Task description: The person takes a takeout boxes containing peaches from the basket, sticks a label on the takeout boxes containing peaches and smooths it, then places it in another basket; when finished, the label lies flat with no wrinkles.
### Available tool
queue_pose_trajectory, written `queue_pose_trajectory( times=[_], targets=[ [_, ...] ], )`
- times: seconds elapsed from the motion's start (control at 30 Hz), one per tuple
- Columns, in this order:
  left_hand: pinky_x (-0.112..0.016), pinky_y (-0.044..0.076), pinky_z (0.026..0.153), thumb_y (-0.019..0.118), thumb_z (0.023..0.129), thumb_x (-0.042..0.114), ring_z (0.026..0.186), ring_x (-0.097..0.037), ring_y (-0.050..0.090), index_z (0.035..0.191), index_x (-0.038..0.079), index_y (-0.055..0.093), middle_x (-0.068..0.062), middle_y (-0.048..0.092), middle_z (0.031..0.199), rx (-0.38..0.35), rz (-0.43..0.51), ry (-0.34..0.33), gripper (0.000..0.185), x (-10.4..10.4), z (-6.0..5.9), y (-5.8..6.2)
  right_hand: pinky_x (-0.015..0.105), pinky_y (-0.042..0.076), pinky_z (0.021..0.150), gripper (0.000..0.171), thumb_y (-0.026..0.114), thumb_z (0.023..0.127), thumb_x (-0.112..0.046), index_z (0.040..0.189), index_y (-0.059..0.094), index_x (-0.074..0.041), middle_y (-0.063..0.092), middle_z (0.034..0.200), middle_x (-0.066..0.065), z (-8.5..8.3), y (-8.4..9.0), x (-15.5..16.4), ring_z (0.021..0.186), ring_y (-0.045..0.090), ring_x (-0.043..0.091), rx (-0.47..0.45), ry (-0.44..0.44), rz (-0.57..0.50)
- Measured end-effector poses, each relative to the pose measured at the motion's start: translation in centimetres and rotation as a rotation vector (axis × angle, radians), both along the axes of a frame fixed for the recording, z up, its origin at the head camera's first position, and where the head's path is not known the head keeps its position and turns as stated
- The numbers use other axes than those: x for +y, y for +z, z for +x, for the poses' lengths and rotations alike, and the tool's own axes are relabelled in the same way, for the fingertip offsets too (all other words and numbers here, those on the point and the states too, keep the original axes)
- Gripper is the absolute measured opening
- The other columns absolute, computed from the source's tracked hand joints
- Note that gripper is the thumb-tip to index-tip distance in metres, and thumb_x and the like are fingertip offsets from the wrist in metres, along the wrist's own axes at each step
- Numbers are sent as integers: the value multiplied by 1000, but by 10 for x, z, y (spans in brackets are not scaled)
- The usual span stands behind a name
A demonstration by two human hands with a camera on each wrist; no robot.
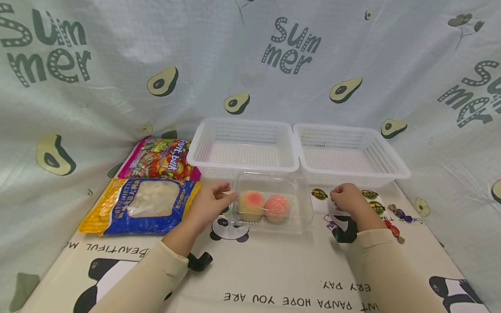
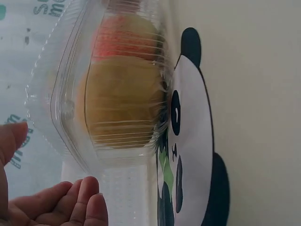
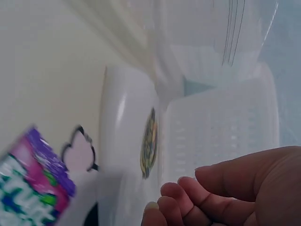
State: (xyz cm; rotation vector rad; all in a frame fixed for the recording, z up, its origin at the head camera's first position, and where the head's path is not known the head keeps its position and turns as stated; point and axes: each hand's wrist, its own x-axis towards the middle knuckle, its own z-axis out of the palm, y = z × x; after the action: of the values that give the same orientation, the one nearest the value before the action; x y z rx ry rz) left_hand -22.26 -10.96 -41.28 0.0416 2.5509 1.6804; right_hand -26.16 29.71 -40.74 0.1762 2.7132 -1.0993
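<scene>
Right now, the left hand sits in the middle of the frame with its fingers loose and a little spread, touching the left end of a clear plastic box on the desk. Its grip is wide and holds nothing. Inside the box lie two round pink and yellow peach-shaped buns, side by side.

The right hand rests to the right of the box, fingers curled in over a white packet with round gold stickers. I cannot tell if its grip holds anything.

Two white plastic mesh baskets stand side by side just behind the box. At the left of the frame lie a yellow and blue bag and, behind it, a pink bag of fruit candy. Some wrapped candies lie at the right.
</scene>
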Motion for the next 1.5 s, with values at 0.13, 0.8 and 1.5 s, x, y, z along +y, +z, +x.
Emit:
queue_pose_trajectory(
  times=[0.13,0.8,1.5],
  targets=[
    [-45,59,94,79,87,51,120,-28,66,146,11,57,-9,66,137,42,-127,-45,75,5,9,2,30,54,65,30,51,99,-11,112,64,12,64,79,9,-17,0,7,71,60,17,-35,10,78],
    [-51,43,115,90,71,56,136,-28,51,153,12,43,-5,55,144,228,-460,-144,104,24,21,-1,38,44,68,15,54,93,-7,85,63,1,62,92,19,-44,5,-31,75,51,27,-116,161,494],
    [-46,47,111,90,72,56,126,-24,55,149,11,45,-1,57,132,264,-485,-156,100,28,22,-4,37,44,68,26,55,94,-11,69,49,-6,50,74,10,-45,-11,-11,68,47,23,-88,38,300]
  ],
)
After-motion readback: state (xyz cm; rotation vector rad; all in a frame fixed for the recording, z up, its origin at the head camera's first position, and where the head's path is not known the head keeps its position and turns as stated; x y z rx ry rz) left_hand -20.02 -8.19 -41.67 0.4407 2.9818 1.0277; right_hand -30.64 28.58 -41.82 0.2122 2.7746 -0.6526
